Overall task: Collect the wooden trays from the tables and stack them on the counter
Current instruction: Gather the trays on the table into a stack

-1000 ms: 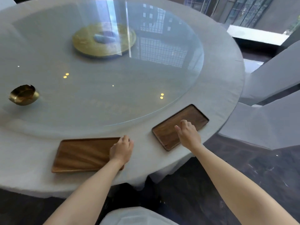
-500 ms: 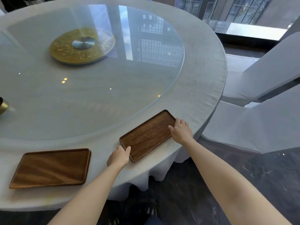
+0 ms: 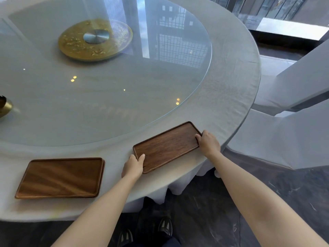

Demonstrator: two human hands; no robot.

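Observation:
A dark wooden tray (image 3: 167, 146) lies at an angle on the white-clothed round table (image 3: 236, 82), near its front edge. My left hand (image 3: 133, 166) grips the tray's near-left corner, thumb on top. My right hand (image 3: 208, 142) grips its far-right end, fingers curled over the rim. A second, lighter wooden tray (image 3: 62, 177) lies flat on the cloth to the left, with no hand on it; a doubled rim at its right end suggests another tray beneath.
A glass turntable (image 3: 110, 97) covers the table's middle, with a gold disc (image 3: 95, 39) at its centre. A brass bowl (image 3: 4, 106) sits at the left edge. Two white-covered chairs (image 3: 292, 132) stand close on the right. Dark floor and my shoes (image 3: 164, 227) are below.
My left hand left the lighter tray and moved right onto the dark tray's near corner. My right hand slid from the dark tray's middle to its far end. The view shifted right.

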